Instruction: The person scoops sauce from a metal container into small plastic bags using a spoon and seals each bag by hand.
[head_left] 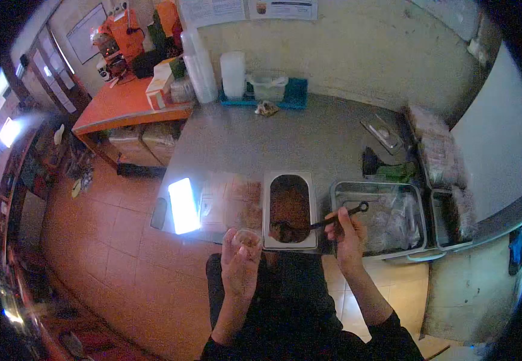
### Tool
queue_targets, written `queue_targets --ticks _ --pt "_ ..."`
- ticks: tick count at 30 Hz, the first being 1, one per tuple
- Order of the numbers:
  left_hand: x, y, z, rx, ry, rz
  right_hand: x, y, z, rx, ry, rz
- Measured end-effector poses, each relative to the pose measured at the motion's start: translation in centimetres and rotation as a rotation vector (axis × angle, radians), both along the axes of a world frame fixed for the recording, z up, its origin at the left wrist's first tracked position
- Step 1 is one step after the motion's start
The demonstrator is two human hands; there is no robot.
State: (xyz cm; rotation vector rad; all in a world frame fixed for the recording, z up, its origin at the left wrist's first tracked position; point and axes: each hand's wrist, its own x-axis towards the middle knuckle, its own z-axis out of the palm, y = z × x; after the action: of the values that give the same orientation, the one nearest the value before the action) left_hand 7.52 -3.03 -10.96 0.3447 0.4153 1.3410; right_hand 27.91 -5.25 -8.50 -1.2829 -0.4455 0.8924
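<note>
My left hand [240, 271] is closed around a small clear plastic cup [247, 238], held at the table's front edge; a little brownish stuff shows inside. My right hand [350, 236] grips the handle of a black ladle [327, 222]. The ladle's head rests low in a deep rectangular metal pan [267, 207] of reddish-brown food [289, 195], whose exact kind I cannot tell. Left of the pan, several clear small containers with brownish contents [241, 195] stand close together, partly blurred by glare.
A bright-screened device [184, 206] lies at the table's left edge. Right of the pan is a metal tray [334, 198] with clear plastic bags [393, 219]. Farther back stand stacked plastic cups [198, 69] and a blue tray [297, 93] with white containers. Wrapped packs [435, 144] line the right side.
</note>
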Motion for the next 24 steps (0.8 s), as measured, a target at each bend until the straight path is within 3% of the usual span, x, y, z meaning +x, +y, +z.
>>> queue_targets --ticks 16,19,21,22,24 --pt "-1.3 1.7 -0.2 0.048 0.117 0.045 2.6 0.6 -2.5 0.055 0.232 -0.001" --pt "-1.6 1.7 0.7 -0.025 0.055 0.013 2.0 -0.3 0.4 0.073 -0.006 0.040" --pt "-1.7 2.1 -0.1 0.052 0.112 0.068 2.0 -0.9 1.3 0.119 -0.471 0.374" --pt "-1.9 2.2 -0.4 0.050 0.112 0.072 2.0 -1.1 1.7 0.118 -0.471 0.379" --pt "-2.3 2.4 -0.7 0.025 0.086 0.072 2.0 -1.6 2.4 0.201 -0.775 0.470"
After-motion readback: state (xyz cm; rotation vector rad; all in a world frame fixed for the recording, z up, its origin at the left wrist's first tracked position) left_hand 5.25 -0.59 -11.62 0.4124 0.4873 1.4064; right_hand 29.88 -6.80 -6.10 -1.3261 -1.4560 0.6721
